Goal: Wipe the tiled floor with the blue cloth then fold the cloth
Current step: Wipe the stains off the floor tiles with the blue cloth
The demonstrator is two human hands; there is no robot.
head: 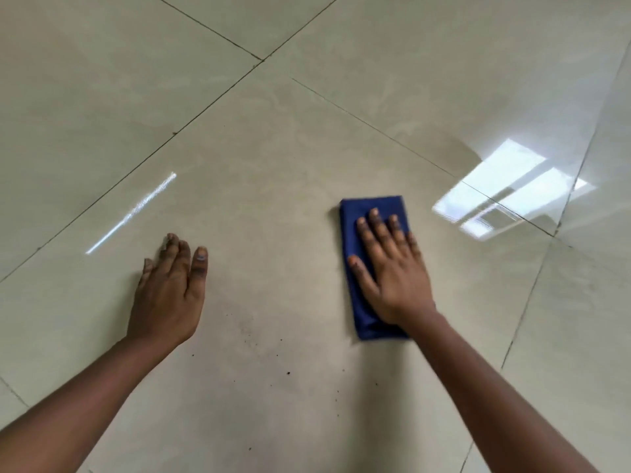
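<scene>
A blue cloth [362, 206], folded into a narrow rectangle, lies flat on the glossy beige tiled floor [273, 165] right of centre. My right hand [389, 268] presses down on it with straight, spread fingers, covering its middle and right side. My left hand [170, 288] rests flat on the bare tile to the left, fingers straight, well apart from the cloth and holding nothing.
Small dark specks of dirt [288, 373] are scattered on the tile between my forearms. Dark grout lines [218, 93] cross the floor diagonally. A bright window reflection [505, 189] shines on the tiles at the right.
</scene>
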